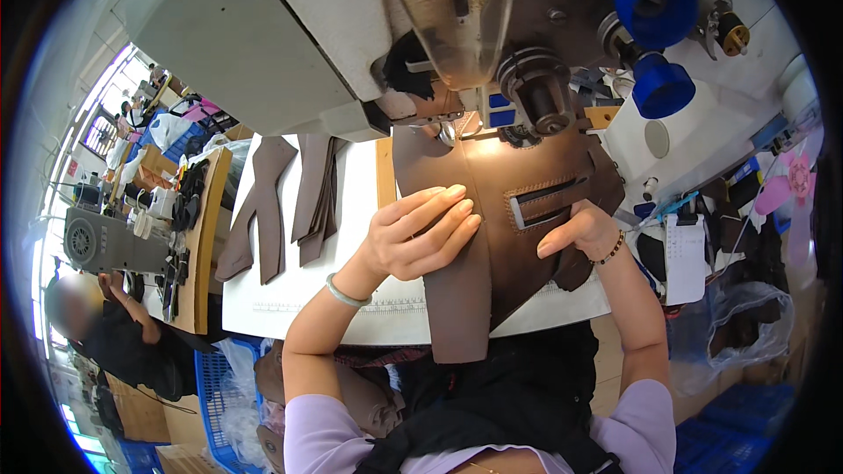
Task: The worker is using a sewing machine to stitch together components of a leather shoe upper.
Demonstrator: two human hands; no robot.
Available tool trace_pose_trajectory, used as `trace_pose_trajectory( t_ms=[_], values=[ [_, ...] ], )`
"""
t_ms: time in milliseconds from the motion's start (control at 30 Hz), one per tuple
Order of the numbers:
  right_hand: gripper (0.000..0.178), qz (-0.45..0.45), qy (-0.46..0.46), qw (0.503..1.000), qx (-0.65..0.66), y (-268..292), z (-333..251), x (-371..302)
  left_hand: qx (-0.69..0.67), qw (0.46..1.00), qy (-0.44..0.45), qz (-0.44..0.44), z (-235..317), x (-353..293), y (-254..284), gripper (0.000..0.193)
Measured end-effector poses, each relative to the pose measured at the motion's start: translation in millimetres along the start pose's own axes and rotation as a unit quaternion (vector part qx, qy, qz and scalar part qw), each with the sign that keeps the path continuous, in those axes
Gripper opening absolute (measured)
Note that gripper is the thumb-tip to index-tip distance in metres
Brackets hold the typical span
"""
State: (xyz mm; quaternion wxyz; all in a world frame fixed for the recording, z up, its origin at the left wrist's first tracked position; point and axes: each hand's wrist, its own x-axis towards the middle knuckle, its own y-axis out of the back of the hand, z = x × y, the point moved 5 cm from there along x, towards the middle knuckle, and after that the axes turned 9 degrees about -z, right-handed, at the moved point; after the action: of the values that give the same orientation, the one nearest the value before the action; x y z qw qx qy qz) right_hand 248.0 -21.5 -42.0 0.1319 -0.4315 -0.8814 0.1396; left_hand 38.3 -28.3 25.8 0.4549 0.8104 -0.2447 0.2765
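A brown leather panel (pixel 518 167) lies under the sewing machine head, lit by the machine's lamp. It has a stitched rectangular slot (pixel 546 205) on its right side. A long flat brown leather strip (pixel 458 307) lies along the panel's left edge and hangs past the table's near edge. My left hand (pixel 426 235) is closed on this strip near its upper part, fingers pressed together, thumb hidden. On the panel's right side, my right hand (pixel 583 230) grips the leather, thumb on top and the other fingers hidden beneath it.
Cut brown leather strips (pixel 316 197) and a forked leather piece (pixel 261 211) lie on the white table (pixel 356 298) at left. Blue knobs (pixel 654 4) stick out from the sewing machine (pixel 263 35). A blue basket (pixel 215 395) stands below left. Another person (pixel 132 333) sits far left.
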Motion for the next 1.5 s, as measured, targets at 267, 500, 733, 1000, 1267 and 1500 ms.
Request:
trace_pose_trajectory(
  t_ms=[267, 500, 733, 1000, 1267, 1500],
  values=[
    [0.050, 0.009, -0.020, 1.000, -0.001, 7, 7, -3, 0.025, 1.000, 0.001, 0.003, 4, 3, 3, 0.015],
    [0.049, 0.031, 0.001, 0.999, 0.038, -8, 3, -7, 0.032, 0.999, 0.006, 0.009, 5, 8, 9, 0.015],
    [0.041, 0.177, 0.056, 0.980, -0.074, -22, -22, -16, 0.000, 1.000, 0.021, 0.003, 4, 12, 14, 0.016],
    [0.035, 0.191, 0.037, 0.979, -0.066, -24, -14, -15, -0.019, 0.999, 0.028, 0.007, 0, 7, 12, 0.018],
    [0.037, 0.198, 0.096, 0.971, -0.089, -30, -20, -6, -0.053, 0.998, 0.040, 0.005, -20, 7, 14, 0.021],
    [0.034, 0.197, 0.094, 0.971, -0.094, -32, -23, -3, -0.077, 0.995, 0.057, 0.003, -24, 5, 12, 0.024]
  ],
)
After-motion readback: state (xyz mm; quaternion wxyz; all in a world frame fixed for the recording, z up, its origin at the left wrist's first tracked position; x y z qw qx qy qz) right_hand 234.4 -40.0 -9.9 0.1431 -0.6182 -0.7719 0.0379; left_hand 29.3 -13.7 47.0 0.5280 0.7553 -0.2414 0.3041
